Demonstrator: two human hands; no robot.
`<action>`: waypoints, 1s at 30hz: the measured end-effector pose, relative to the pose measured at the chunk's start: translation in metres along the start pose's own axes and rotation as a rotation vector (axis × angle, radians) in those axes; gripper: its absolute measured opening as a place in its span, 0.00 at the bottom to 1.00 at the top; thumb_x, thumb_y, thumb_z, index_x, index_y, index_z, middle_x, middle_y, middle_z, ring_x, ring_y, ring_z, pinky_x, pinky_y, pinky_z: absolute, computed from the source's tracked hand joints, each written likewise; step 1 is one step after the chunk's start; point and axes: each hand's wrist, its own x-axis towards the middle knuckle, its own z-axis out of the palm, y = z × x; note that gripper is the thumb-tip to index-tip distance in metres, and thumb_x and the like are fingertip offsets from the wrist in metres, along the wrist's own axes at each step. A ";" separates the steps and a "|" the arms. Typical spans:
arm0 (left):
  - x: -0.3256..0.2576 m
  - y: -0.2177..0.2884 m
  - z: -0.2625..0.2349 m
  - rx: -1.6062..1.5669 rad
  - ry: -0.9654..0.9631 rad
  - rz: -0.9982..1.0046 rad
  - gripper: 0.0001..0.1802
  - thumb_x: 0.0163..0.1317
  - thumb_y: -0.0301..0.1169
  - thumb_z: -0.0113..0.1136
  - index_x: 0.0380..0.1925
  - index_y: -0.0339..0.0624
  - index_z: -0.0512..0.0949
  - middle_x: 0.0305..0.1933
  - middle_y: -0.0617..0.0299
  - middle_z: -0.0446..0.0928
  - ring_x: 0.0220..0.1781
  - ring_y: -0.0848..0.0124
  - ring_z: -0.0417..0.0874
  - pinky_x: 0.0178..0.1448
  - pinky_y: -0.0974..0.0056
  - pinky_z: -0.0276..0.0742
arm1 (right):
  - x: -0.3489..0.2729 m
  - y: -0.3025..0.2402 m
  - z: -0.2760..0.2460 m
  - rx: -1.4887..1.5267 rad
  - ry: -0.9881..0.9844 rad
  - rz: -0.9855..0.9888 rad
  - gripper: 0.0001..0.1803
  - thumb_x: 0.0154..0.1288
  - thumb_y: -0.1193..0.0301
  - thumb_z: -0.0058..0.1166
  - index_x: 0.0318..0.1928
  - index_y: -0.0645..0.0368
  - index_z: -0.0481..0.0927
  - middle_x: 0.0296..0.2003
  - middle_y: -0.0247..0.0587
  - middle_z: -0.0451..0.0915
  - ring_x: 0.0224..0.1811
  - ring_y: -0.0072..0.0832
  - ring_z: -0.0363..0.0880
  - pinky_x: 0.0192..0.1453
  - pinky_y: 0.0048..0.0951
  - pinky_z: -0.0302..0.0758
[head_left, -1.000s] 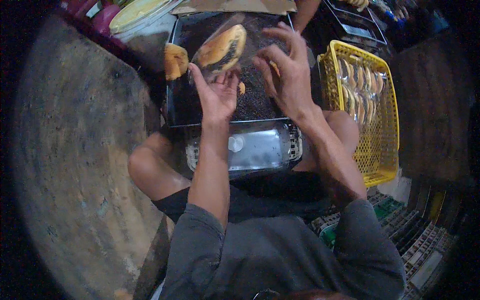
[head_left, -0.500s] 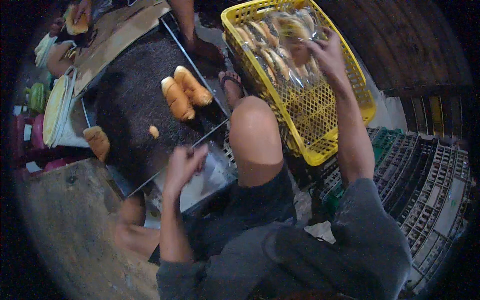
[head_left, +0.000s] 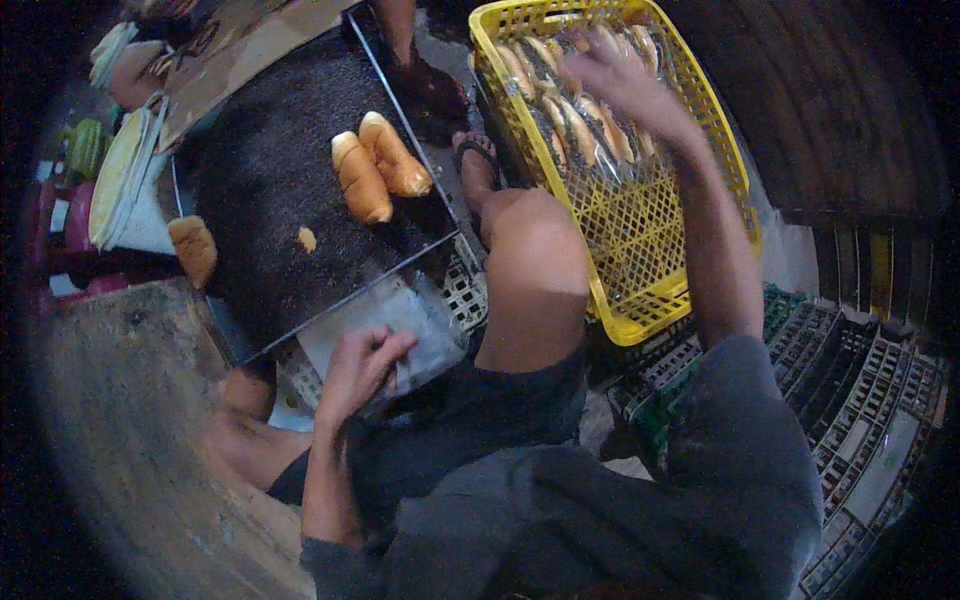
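Note:
My right hand [head_left: 622,82] reaches over a yellow plastic basket [head_left: 650,300], fingers spread above the bagged bread rolls [head_left: 570,110] lying inside it; the hand is blurred. My left hand [head_left: 358,365] rests low by my lap, fingers curled on a stack of clear plastic bags [head_left: 405,318] that lies on a white crate. Beyond it, a dark flat tray [head_left: 270,200] carries two bare golden rolls [head_left: 378,170] side by side, a small crumb piece [head_left: 307,239], and one more roll [head_left: 193,250] at its left edge. My bent knee [head_left: 540,250] sits between tray and basket.
Another person's limb [head_left: 398,35] comes in at the tray's far end. Stacked pale plates [head_left: 115,175] and a brown board [head_left: 250,45] lie to the left and behind the tray. Green and grey plastic crates [head_left: 860,400] stand on the right. A worn wooden surface [head_left: 110,440] fills the lower left.
A second ago both hands worked on a roll over the tray. The right hand has since swung to the yellow basket, and the left has dropped to the clear bags.

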 end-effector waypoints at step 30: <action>0.012 -0.119 -0.156 -1.162 1.075 0.281 0.41 0.69 0.59 0.31 0.57 0.25 0.59 0.46 0.42 0.79 0.36 0.56 0.85 0.28 0.65 0.83 | 0.022 -0.112 0.253 -0.623 0.293 0.077 0.19 0.56 0.60 0.57 0.47 0.54 0.78 0.40 0.52 0.80 0.43 0.48 0.80 0.46 0.48 0.76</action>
